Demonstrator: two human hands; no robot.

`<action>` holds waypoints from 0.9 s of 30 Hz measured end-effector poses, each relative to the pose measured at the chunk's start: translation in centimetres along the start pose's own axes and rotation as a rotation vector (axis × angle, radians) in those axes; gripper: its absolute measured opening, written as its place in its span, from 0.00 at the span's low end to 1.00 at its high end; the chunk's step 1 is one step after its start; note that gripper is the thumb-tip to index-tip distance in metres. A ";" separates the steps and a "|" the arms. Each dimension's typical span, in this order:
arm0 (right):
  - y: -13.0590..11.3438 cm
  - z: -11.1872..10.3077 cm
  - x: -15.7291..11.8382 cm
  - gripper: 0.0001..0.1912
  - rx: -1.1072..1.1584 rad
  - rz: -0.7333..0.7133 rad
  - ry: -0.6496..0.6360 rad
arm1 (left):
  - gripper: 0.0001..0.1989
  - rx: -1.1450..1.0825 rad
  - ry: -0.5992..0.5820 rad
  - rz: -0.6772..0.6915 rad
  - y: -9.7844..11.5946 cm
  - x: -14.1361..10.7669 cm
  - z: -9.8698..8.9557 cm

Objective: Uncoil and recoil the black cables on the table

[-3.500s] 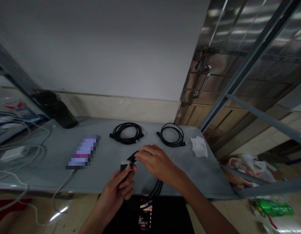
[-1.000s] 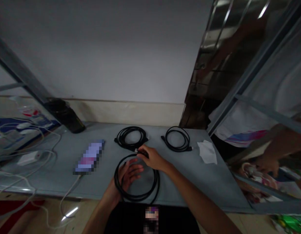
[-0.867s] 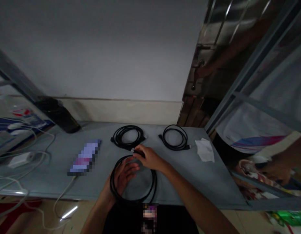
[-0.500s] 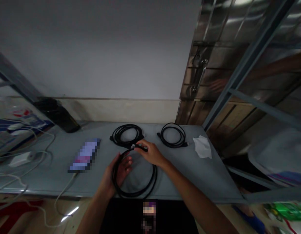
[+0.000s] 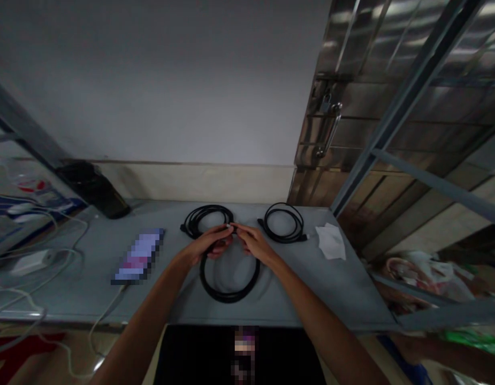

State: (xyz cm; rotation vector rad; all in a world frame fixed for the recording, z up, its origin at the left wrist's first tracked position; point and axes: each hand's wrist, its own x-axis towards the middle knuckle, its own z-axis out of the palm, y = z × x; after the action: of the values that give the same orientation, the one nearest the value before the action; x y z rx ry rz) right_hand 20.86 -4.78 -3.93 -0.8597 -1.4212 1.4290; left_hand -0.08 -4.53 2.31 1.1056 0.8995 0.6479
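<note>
A coiled black cable (image 5: 230,297) hangs in a loop between my two hands, above the grey tabletop (image 5: 331,299). My left hand (image 5: 210,243) is closed round the upper left of the coil. At the top of the loop my right hand (image 5: 251,240) pinches the cable, its fingertips meeting those of the left. A small pale piece shows between the fingertips; the connector there is mostly hidden. Just behind my hands lies a thicker coil of black cable (image 5: 194,219). Farther right rests a thinner black cable coil (image 5: 282,238) with a plug at each end.
White paper (image 5: 330,241) lies near the right edge. To the left are a phone (image 5: 138,256) with a charging lead, a white adapter (image 5: 32,263), tangled white cords and a dark bottle (image 5: 94,187). Metal frame posts (image 5: 408,101) flank the table. Another person's arm (image 5: 451,350) shows lower right.
My left hand has moved up and right along the coil to meet my right hand. The loop has been raised and shifted slightly right. The other person's arm has moved from upper to lower right.
</note>
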 end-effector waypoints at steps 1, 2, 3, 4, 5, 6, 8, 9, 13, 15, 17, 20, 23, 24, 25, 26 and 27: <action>0.0 0.0 0.0 0.38 0.032 0.002 0.013 | 0.27 -0.012 -0.001 0.008 -0.2 0.4 -0.2; 0.0 0.0 0.1 0.38 0.052 -0.007 0.033 | 0.27 -0.023 0.003 0.016 -0.5 0.7 -0.4; 0.0 0.1 0.1 0.37 0.062 -0.019 0.060 | 0.27 -0.033 0.013 0.025 -0.8 0.9 -0.4; -0.1 0.1 0.1 0.36 0.066 -0.026 0.085 | 0.27 -0.041 0.028 0.039 -1.2 1.1 -0.5; -0.3 0.1 0.2 0.34 0.068 -0.029 0.103 | 0.26 -0.047 0.046 0.054 -1.6 1.1 -0.4; -0.4 0.2 0.2 0.32 0.069 -0.029 0.112 | 0.26 -0.056 0.066 0.075 -1.8 1.1 -0.3; -0.7 0.2 0.2 0.30 0.065 -0.026 0.108 | 0.25 -0.084 0.102 0.123 -2.2 0.8 -0.1; -0.8 0.3 0.2 0.29 0.060 -0.025 0.105 | 0.25 -0.097 0.118 0.143 -2.2 0.6 0.1; -1.0 0.4 0.2 0.29 0.038 -0.046 0.122 | 0.25 -0.118 0.179 0.212 -1.9 0.1 0.5; -1.0 0.5 0.1 0.28 0.021 -0.065 0.134 | 0.25 -0.119 0.199 0.254 -1.8 0.0 0.5; -1.0 0.5 0.0 0.28 0.011 -0.072 0.138 | 0.25 -0.114 0.215 0.301 -1.8 0.1 0.4; -1.0 0.5 0.0 0.29 0.016 -0.072 0.142 | 0.24 -0.068 0.229 0.346 -1.9 0.2 0.2; -0.8 0.7 0.0 0.31 0.018 -0.074 0.153 | 0.24 -0.016 0.232 0.354 -1.8 0.1 0.1; -0.8 0.7 0.0 0.31 0.028 -0.068 0.158 | 0.25 -0.022 0.236 0.357 -1.8 0.0 0.1; -0.8 0.7 0.0 0.32 0.046 -0.058 0.163 | 0.26 -0.044 0.243 0.363 -1.7 0.0 0.0; -0.9 0.8 0.0 0.34 0.070 -0.043 0.166 | 0.26 -0.079 0.252 0.370 -1.6 0.0 -0.1; -1.0 0.8 0.0 0.35 0.095 -0.026 0.165 | 0.26 -0.130 0.267 0.383 -1.5 0.0 -0.3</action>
State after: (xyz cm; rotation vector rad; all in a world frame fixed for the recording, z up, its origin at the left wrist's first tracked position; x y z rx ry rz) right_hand 20.26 -5.11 -2.89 -0.8744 -1.2274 1.3619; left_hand -0.33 -4.94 0.89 1.0992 0.8629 1.1765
